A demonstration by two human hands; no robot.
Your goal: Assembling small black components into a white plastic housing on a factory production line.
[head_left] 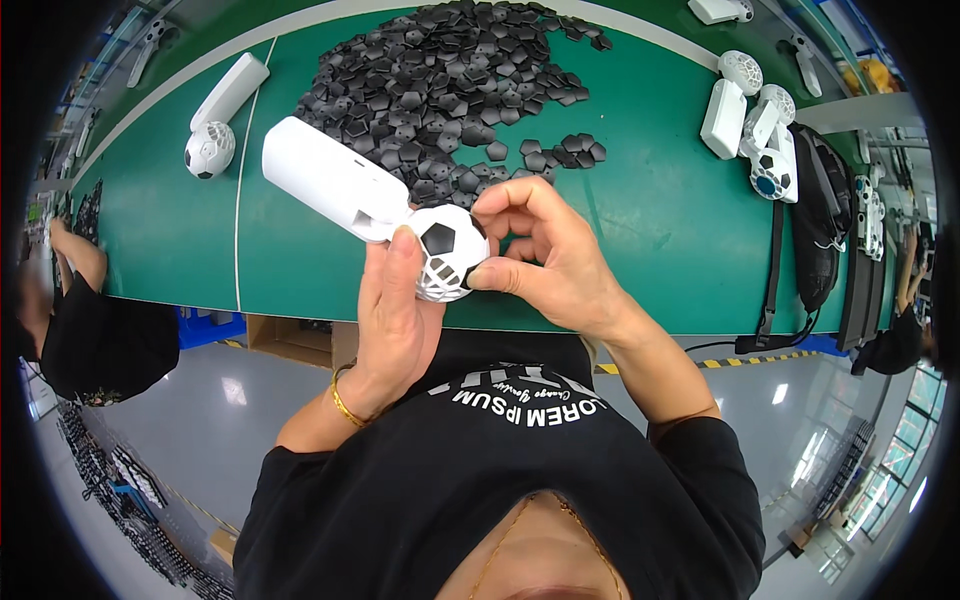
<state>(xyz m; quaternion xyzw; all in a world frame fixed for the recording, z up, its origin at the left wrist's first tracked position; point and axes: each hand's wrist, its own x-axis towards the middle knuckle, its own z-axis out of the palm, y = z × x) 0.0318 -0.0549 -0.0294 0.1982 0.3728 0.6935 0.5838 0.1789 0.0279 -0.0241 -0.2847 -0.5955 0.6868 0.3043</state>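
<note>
A white housing (325,178) with a soccer-ball-shaped head (432,268) slants over the near half of the green table. My left hand (393,300) cradles the ball end from below and its left side, the thumb lying by the joint between ball and body. On the ball's right side, my right hand (540,255) presses with thumb and curled fingers; a black pentagon piece shows partly under that thumb. Another black pentagon panel (438,238) sits in the ball's upper face, and open lattice shows on its lower front.
A large heap of black pentagon pieces (440,80) covers the far middle of the green table (640,240). One white ball-headed unit (210,150) lies at left, several more (765,130) at right beside a black bag (820,220). Co-workers sit at both sides.
</note>
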